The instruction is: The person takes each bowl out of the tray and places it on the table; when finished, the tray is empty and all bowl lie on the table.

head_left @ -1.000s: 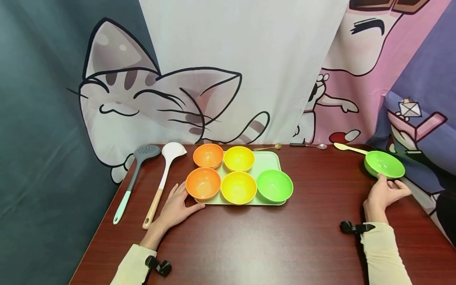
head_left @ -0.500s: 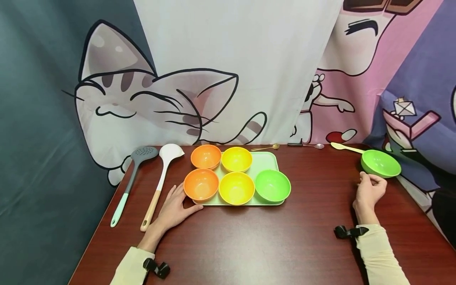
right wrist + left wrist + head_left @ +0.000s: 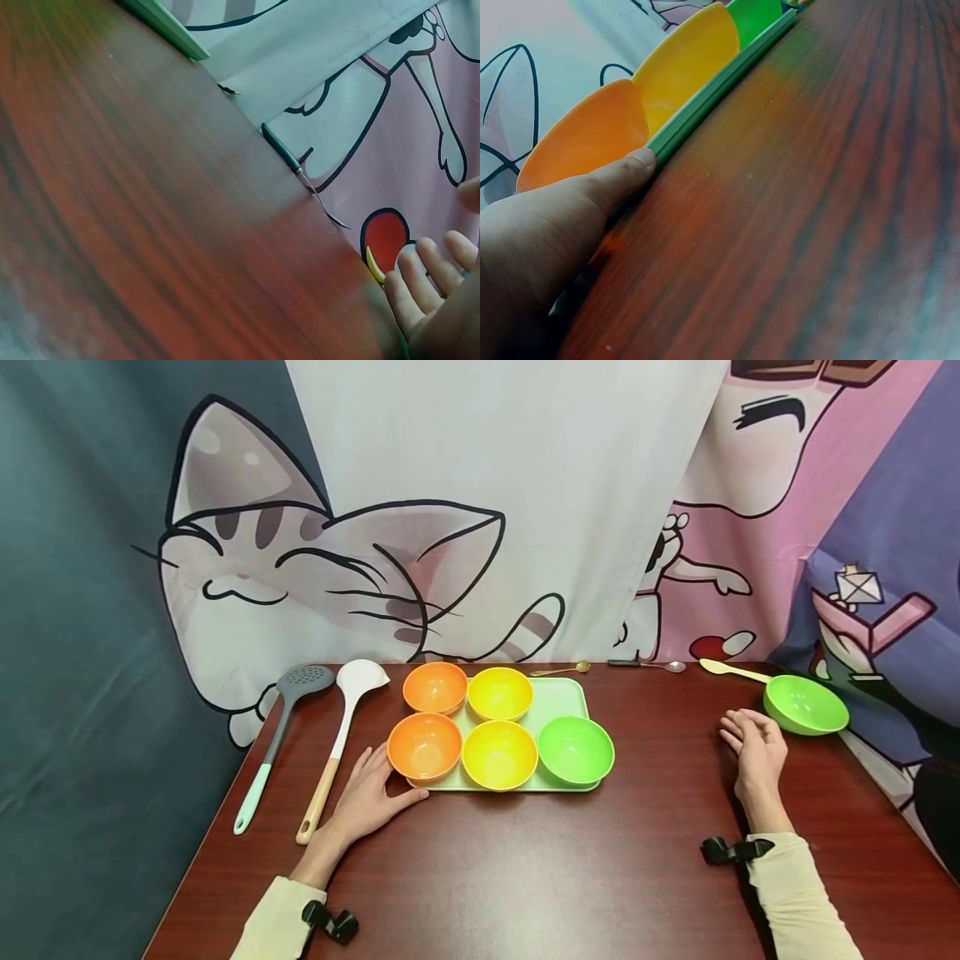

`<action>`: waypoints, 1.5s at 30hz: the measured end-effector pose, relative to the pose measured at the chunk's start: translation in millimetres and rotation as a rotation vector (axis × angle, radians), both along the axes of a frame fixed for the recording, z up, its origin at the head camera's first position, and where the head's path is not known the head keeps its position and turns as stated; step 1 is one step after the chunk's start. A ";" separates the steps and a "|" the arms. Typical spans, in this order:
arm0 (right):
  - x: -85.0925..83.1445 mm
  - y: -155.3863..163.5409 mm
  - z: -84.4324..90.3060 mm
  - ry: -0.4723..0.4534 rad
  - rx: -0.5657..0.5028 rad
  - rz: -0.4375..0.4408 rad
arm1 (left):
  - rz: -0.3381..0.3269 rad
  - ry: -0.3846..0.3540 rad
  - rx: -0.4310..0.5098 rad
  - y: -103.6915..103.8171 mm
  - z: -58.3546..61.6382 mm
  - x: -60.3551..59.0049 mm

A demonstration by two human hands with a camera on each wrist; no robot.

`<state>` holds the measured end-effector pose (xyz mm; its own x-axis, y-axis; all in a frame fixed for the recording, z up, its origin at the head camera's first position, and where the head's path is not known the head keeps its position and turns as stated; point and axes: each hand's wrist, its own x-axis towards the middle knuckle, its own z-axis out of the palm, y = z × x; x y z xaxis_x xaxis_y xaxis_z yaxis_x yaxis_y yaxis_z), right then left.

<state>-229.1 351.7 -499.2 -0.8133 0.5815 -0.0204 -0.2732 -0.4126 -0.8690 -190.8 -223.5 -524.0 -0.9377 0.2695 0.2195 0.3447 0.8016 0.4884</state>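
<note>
A light green tray (image 3: 562, 697) holds two orange bowls (image 3: 424, 746), two yellow bowls (image 3: 499, 752) and a green bowl (image 3: 576, 750). My left hand (image 3: 369, 797) lies flat on the table at the tray's front-left corner, thumb (image 3: 622, 174) touching the tray edge (image 3: 712, 97) beside the near orange bowl (image 3: 585, 139). My right hand (image 3: 753, 752) rests empty on the table, fingers (image 3: 416, 281) loosely curled, just left of a lone green bowl (image 3: 806, 705) and apart from it.
A grey slotted spoon (image 3: 279, 735) and a white ladle (image 3: 342, 735) lie left of the tray. A gold spoon (image 3: 561, 671), a dark-handled spoon (image 3: 647, 665) and a pale yellow spoon (image 3: 731, 671) lie along the table's back edge. Cartoon curtains hang behind.
My right hand has let go of the lone green bowl's rim and drawn back to the left, turning palm-up. The left hand has stayed at the tray corner.
</note>
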 end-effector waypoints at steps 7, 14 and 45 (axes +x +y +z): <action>2.2 -3.7 -1.3 0.085 0.011 0.147 | -0.004 -0.015 -0.005 -0.8 -0.6 -1.1; -0.7 -15.2 -4.2 0.135 0.106 0.265 | -0.006 -0.013 -0.001 -1.2 -0.6 -1.2; -20.0 -65.2 -11.7 0.164 0.401 0.556 | 0.000 -0.040 -0.003 -0.8 -0.1 -3.6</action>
<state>-249.2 286.5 -510.9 -0.9662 0.0159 0.2574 -0.2558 -0.1853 -0.9488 -194.4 -224.3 -524.0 -0.9456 0.2704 0.1811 0.3253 0.8032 0.4991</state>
